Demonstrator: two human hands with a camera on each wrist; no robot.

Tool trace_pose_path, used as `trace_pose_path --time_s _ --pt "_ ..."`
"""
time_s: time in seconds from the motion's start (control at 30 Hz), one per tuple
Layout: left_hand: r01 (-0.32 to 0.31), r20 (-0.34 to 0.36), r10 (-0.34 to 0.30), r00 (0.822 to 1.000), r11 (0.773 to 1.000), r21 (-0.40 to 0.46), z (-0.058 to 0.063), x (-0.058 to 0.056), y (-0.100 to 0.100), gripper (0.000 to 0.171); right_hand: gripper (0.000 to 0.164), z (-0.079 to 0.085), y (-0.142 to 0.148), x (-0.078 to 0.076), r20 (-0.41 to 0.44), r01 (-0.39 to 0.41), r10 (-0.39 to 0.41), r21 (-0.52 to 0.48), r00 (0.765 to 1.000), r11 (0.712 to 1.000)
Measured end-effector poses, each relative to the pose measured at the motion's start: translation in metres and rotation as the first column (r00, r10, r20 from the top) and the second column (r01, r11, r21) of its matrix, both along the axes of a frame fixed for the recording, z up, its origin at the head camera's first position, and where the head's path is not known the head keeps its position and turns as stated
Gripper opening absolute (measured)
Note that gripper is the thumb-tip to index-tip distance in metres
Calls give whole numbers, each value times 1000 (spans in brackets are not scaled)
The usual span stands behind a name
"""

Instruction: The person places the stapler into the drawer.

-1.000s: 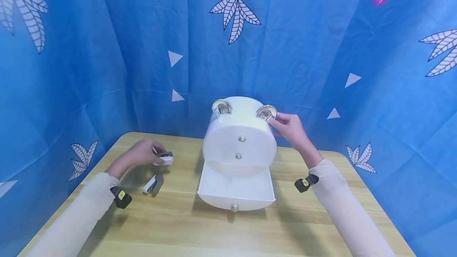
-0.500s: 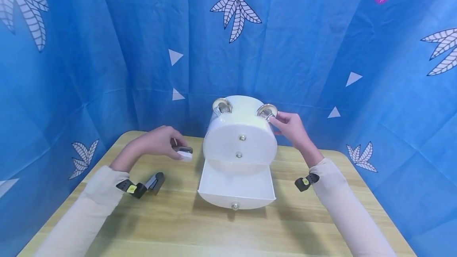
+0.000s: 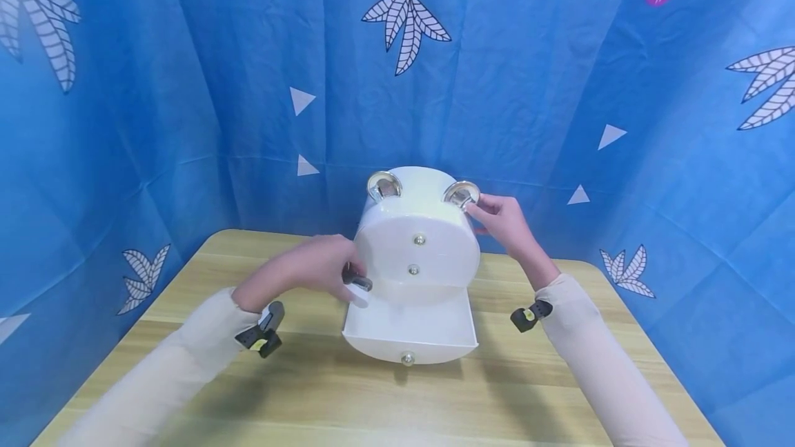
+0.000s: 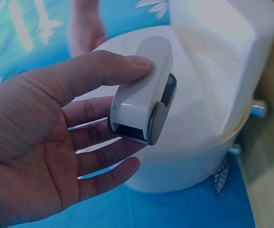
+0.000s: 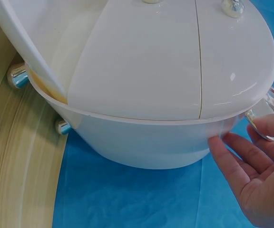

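Note:
A small white-and-grey stapler [image 4: 144, 85] is pinched in my left hand [image 3: 319, 264], thumb on its white top and fingers underneath. The hand holds it at the left edge of a pulled-out lower drawer [image 3: 413, 316]. That drawer belongs to a white rounded cabinet [image 3: 379, 243] with two shiny ear-shaped pieces on top. My right hand [image 3: 506, 223] grips the right ear [image 3: 462, 193] between thumb and fingers. In the right wrist view, a fingertip also touches the cabinet's side.
A second stapler [image 3: 273, 316] lies on the wooden table [image 3: 298, 392], partly covered by the left wrist camera. Two closed drawers with round knobs [image 3: 419, 240] sit above the pulled-out one. A blue patterned curtain [image 3: 261, 88] hangs around the table's back and sides.
My left hand has carried the stapler rightward from the table's left side to the drawer's edge. The right hand has stayed on the ear.

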State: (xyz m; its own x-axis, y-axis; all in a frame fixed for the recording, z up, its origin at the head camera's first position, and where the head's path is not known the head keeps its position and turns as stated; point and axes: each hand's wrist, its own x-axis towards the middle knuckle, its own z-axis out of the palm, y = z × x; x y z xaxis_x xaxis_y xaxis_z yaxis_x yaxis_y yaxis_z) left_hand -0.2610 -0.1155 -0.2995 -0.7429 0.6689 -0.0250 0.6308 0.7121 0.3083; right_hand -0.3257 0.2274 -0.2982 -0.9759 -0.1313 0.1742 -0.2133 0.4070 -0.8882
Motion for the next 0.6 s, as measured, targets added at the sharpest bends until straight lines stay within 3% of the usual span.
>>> trace_pose_path --time_s 0.23,0.6 --pt "63 -60 -70 996 991 -117 -17 -6 24 19 44 1 -1 1 4 6 -6 1 1000 1000" --pt "69 -85 -94 992 964 -258 -44 -14 43 31 44 2 -1 3 -2 7 -7 8 1000 1000"
